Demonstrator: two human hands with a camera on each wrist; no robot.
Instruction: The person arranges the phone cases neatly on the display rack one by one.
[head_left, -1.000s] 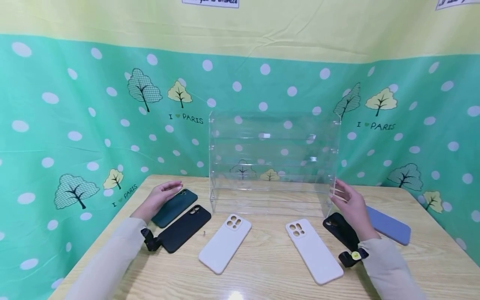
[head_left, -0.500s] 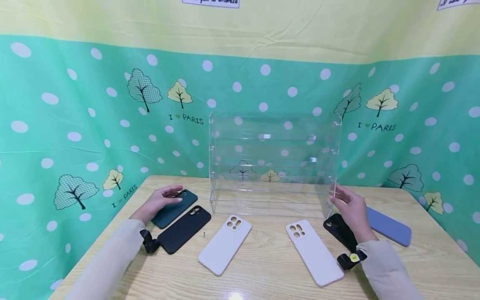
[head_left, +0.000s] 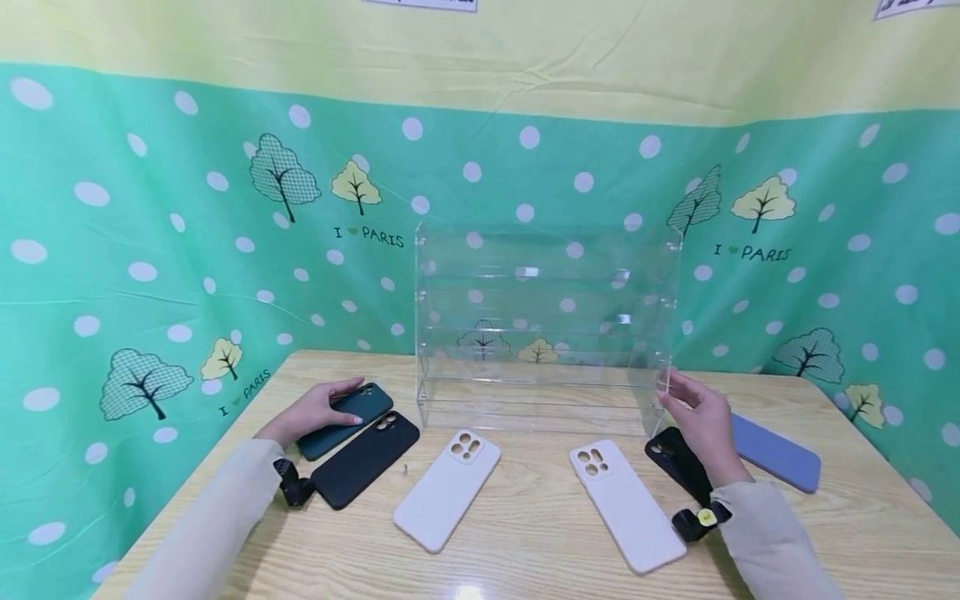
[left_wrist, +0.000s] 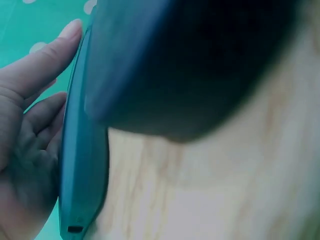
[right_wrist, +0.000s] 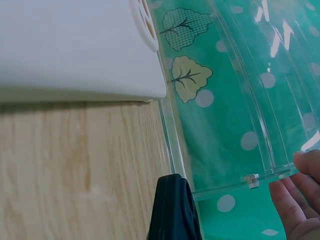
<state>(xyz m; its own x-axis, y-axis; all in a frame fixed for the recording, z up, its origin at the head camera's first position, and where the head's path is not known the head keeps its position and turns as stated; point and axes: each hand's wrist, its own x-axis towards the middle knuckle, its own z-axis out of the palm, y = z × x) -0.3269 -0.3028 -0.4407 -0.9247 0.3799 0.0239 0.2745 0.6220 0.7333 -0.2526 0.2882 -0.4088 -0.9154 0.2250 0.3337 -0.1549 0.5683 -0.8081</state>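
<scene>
In the head view my left hand lies over a dark green phone case at the table's left, thumb on its near edge and fingers at its far edge. The left wrist view shows the green case beside the palm. My right hand pinches the right side panel of a clear acrylic display rack. In the right wrist view, thumb and fingers stand on either side of the clear panel. Below this hand lies a black phone case, partly hidden by the wrist.
Another black phone case lies right beside the green one. Two white phone cases lie in front of the rack, and a blue-purple case is at the right. A patterned green cloth hangs behind the table.
My left hand has lowered onto the green phone case, its thumb coming down to the near edge. The right hand stays at the rack's side panel, having slid slightly down.
</scene>
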